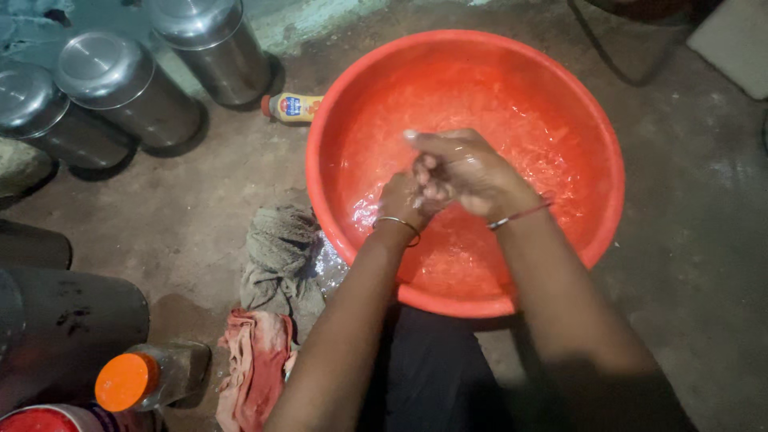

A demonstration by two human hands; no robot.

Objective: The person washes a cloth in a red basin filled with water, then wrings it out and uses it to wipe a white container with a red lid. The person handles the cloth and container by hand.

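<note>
**Ana:** Forearms are filling the bottom of the view, both reaching out over the big round red plastic basin (336, 96) that is sitting on the dusty brown floor (688, 240). Water is glistening inside it.

**Ben:** And the hands are meeting right over the middle of that basin. The right hand (468, 172) is lying on top, curled down, with one finger sticking out toward the left. The left hand (400, 202) is tucked underneath, fingers folded up into the right palm.

**Ana:** So they are clasping each other, wet and pressed together. Whether anything small is sitting between them, I cannot tell.

**Ben:** Moving down in size: three lidded cylindrical steel canisters (128, 88) are standing in a row at the upper left, well apart from the basin.

**Ana:** Just beside the basin's left rim, a crumpled grey-green cloth (280, 248) is lying on the floor, with a pinkish-red rag (256, 360) bunched up below it.

**Ben:** Near that rag, a clear jar with an orange lid (128, 380) is tilting toward the camera.

**Ana:** Smaller still, a little yellow bottle with a red cap (294, 106) is lying on its side, touching the basin's upper left edge.

**Ben:** Smallest of all: a thin metal bangle (398, 222) is circling the left wrist, and a red thread (520, 214) is circling the right.
</note>
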